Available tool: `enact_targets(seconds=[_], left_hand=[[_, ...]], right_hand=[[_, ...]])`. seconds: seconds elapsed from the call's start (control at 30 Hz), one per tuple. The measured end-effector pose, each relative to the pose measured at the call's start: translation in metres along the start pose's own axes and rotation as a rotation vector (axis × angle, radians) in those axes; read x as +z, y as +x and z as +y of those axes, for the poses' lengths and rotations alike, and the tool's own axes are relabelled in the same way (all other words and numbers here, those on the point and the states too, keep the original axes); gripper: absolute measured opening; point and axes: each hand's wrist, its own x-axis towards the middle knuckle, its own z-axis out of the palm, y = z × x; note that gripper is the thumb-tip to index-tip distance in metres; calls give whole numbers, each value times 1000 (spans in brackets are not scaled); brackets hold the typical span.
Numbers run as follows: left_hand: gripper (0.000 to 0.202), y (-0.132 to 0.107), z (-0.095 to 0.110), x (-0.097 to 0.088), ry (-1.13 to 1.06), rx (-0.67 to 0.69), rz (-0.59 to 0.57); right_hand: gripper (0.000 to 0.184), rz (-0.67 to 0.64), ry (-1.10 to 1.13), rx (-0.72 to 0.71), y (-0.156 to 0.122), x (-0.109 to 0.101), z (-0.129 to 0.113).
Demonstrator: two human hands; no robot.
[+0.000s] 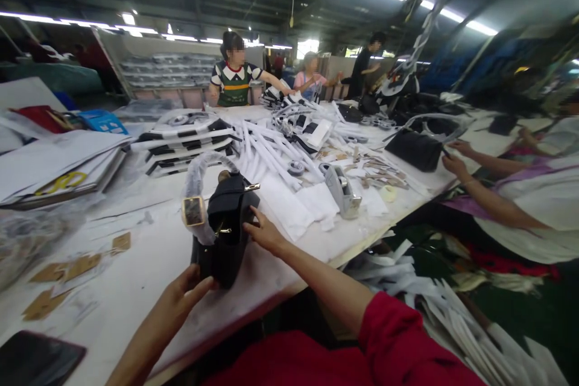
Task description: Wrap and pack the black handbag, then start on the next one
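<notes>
A small black handbag (226, 253) stands tilted near the table's front edge, its open side facing me. Its handle (192, 181) is wrapped in clear plastic and arches up on the left, with a gold square buckle (193, 211) on it. Gold-coloured metal fittings stick out at the bag's top and middle. My left hand (185, 292) grips the bag's near lower end between thumb and fingers. On the right side, my right hand (265, 230) holds the bag's edge, fingers bent against it. The bag's far side is hidden.
A tape dispenser (341, 190) stands right of the bag. White strips (257, 145) are heaped behind it. Brown tags (84, 266) and a phone (40, 357) lie left; yellow-handled scissors (67, 182) rest on stacked boards. A co-worker at right handles a black bag (416, 148).
</notes>
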Motion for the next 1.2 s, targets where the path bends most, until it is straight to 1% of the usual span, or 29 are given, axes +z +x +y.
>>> enact_targets(seconds=[0.07, 0.1, 0.13, 0.2, 0.27, 0.3, 0.37, 0.4, 0.43, 0.53, 0.6, 0.7, 0.77, 0.8, 0.87, 0.97, 1.07, 1.13, 1.2], left_hand=[[48, 4, 4, 3, 185, -43, 101], [47, 7, 6, 5, 240, -66, 137], [47, 11, 7, 7, 250, -79, 151], [48, 18, 7, 10, 153, -83, 134], [55, 24, 2, 14, -1, -86, 131], [58, 26, -3, 16, -85, -98, 143], [64, 29, -14, 19, -263, -151, 186], [65, 29, -20, 22, -353, -179, 207], [63, 29, -25, 25, -437, -202, 226], [50, 26, -33, 38, -637, -213, 285], [44, 25, -32, 47, -750, -171, 332], [45, 29, -25, 56, -899, -116, 371], [47, 34, -18, 59, -974, -121, 364], [47, 37, -14, 60, -1002, -126, 368], [47, 43, -5, 62, -1045, -122, 402], [49, 48, 8, 66, -1064, -113, 470], [49, 51, 15, 69, -1057, -135, 499], [48, 51, 15, 69, -1058, -151, 497], [48, 52, 13, 69, -1054, -166, 486]], right_hand=[[75, -18, -69, -30, 0, -3, -4], [72, -29, -101, -46, 0, -5, -6], [70, -41, -122, -56, 0, -7, -8], [64, -61, -153, -58, 1, -13, -11], [57, -39, -188, -96, -1, -26, -13], [52, 2, -205, -130, -3, -35, -12], [36, 141, -227, -188, -12, -61, -10], [30, 226, -232, -199, -18, -77, -9], [30, 315, -233, -197, -25, -96, -7], [43, 590, -283, -171, -50, -163, -1], [50, 794, -360, -128, -69, -213, 0], [55, 1069, -523, -24, -94, -287, -1], [52, 1187, -644, 64, -105, -330, -2], [50, 1213, -701, 111, -108, -349, -2], [48, 1205, -797, 212, -109, -380, 1], [49, 1101, -889, 370, -100, -413, 11], [47, 991, -954, 459, -83, -433, 24], [46, 939, -994, 465, -70, -443, 30], [43, 897, -1026, 441, -57, -453, 32]])
